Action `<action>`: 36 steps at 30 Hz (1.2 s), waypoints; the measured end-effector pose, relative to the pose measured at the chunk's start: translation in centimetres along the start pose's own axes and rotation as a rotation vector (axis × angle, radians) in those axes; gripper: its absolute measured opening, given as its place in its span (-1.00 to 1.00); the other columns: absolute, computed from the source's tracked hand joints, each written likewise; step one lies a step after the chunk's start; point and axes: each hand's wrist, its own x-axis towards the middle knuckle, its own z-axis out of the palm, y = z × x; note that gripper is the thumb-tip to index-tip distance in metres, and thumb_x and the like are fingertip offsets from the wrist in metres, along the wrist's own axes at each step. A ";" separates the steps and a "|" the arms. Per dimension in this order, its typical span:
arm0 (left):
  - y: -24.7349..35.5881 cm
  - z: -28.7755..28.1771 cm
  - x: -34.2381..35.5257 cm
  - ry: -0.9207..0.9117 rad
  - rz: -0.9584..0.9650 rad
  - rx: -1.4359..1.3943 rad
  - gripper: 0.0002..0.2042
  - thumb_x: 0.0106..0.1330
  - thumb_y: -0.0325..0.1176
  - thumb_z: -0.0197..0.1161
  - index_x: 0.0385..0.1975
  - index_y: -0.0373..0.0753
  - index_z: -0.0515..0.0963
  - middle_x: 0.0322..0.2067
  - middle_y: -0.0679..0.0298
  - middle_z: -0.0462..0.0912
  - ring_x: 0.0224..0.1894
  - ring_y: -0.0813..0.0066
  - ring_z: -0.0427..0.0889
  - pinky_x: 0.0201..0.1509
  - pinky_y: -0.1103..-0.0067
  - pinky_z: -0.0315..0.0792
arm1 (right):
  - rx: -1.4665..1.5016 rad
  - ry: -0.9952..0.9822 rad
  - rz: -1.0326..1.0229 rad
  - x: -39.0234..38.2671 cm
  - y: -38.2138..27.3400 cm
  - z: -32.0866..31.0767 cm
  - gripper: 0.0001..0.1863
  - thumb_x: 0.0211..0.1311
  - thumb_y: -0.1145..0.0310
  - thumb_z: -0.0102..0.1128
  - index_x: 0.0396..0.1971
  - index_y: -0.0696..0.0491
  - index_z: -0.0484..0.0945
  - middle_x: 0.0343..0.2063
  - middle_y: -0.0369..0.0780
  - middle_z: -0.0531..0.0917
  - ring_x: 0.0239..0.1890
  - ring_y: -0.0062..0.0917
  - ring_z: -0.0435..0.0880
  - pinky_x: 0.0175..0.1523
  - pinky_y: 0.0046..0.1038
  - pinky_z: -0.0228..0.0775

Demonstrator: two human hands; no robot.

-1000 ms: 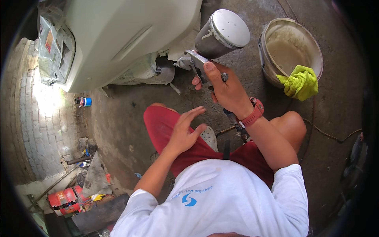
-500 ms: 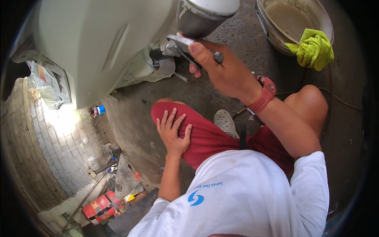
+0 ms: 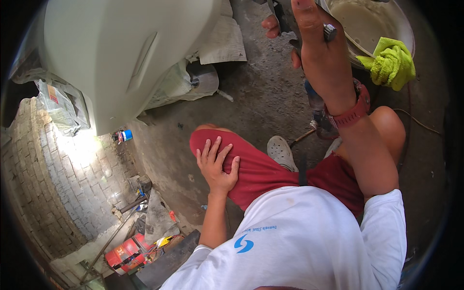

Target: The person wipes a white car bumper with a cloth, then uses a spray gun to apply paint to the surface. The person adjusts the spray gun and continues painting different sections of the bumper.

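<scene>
Your left hand [image 3: 218, 174] lies with fingers spread on the red shorts [image 3: 253, 164], holding nothing. Farther out, your right hand [image 3: 324, 63] is wrapped around what looks like a metal spray gun [image 3: 287, 19], cut off by the top edge. It should feel rigid and fairly weighty; hold it by the handle. Beyond stands the bucket [image 3: 405, 24], a lime cloth [image 3: 394, 65] over its rim.

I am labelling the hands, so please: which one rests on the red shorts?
The left hand, spread over the thigh of the red shorts; the right hand, with the red watch, grips the spray gun.
</scene>
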 end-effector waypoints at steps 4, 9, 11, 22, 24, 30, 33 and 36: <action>0.2 -0.2 0.1 -0.005 -0.012 -0.009 -0.63 0.32 -0.14 0.52 0.12 0.03 0.80 0.43 0.25 0.65 0.60 0.02 0.41 0.75 -0.07 -0.03 | 0.003 -0.011 -0.141 0.5 0.7 0.9 -0.39 0.78 -0.16 0.01 0.16 0.11 0.74 -0.42 -0.39 0.68 -0.47 -0.76 0.48 -0.32 -0.60 0.32; 0.4 -0.2 0.2 0.010 -0.010 -0.017 -0.63 0.31 -0.15 0.53 0.11 0.03 0.81 0.42 0.24 0.66 0.59 0.01 0.42 0.75 -0.07 -0.03 | 0.146 -0.114 -0.067 -1.2 1.9 2.1 -0.35 0.72 -0.13 0.19 0.36 0.17 0.68 -0.44 -0.33 0.70 -0.34 -0.72 0.66 -0.16 -0.55 0.57; 0.4 -0.3 0.2 0.011 -0.011 -0.018 -0.63 0.31 -0.15 0.53 0.11 0.03 0.81 0.42 0.24 0.67 0.59 0.01 0.42 0.75 -0.07 -0.03 | 0.164 -0.197 -0.005 -2.2 1.7 2.5 -0.33 0.72 -0.15 0.18 0.38 0.17 0.66 -0.44 -0.33 0.70 -0.34 -0.72 0.65 -0.15 -0.56 0.57; 0.5 -0.2 0.1 0.033 0.001 -0.017 -0.62 0.28 -0.12 0.54 0.11 0.08 0.82 0.42 0.34 0.66 0.57 0.10 0.44 0.73 -0.04 0.03 | 0.174 -0.259 0.091 -2.3 0.0 3.1 -0.32 0.75 -0.14 0.12 0.45 0.17 0.62 -0.36 -0.27 0.74 -0.29 -0.71 0.65 -0.11 -0.56 0.56; 0.5 -0.3 0.2 0.039 0.002 -0.027 -0.61 0.28 -0.12 0.55 0.11 0.08 0.82 0.42 0.34 0.66 0.57 0.10 0.44 0.73 -0.03 0.03 | 0.157 -0.148 -0.009 -1.4 -0.7 2.6 -0.35 0.75 -0.13 0.13 0.41 0.15 0.64 -0.33 -0.28 0.77 -0.27 -0.74 0.67 -0.20 -0.60 0.52; 1.0 -0.6 0.8 0.035 0.008 -0.081 -0.62 0.26 -0.11 0.56 0.09 0.05 0.82 0.41 0.34 0.67 0.55 0.12 0.48 0.72 -0.03 0.06 | -0.078 0.095 -0.148 0.1 -4.5 2.6 -0.20 0.76 -0.33 -0.25 0.13 0.11 0.73 -0.22 -0.25 0.88 -0.22 -0.61 0.83 -0.47 -0.57 0.37; 1.3 -0.7 1.2 0.051 0.023 -0.102 -0.63 0.27 -0.11 0.55 0.07 0.02 0.83 0.39 0.33 0.69 0.54 0.13 0.49 0.72 -0.03 0.08 | -0.061 0.091 -0.145 0.2 -6.3 3.4 -0.16 0.73 -0.39 -0.27 0.09 0.11 0.74 -0.23 -0.24 0.88 -0.22 -0.61 0.84 -0.47 -0.56 0.37; 1.5 -0.9 1.4 0.065 0.038 -0.118 -0.64 0.28 -0.11 0.55 0.06 0.00 0.83 0.38 0.32 0.69 0.54 0.15 0.49 0.72 -0.02 0.09 | -0.027 0.055 -0.113 -0.2 -7.3 4.6 -0.16 0.71 -0.42 -0.23 0.07 0.10 0.73 -0.25 -0.25 0.86 -0.23 -0.62 0.83 -0.47 -0.57 0.37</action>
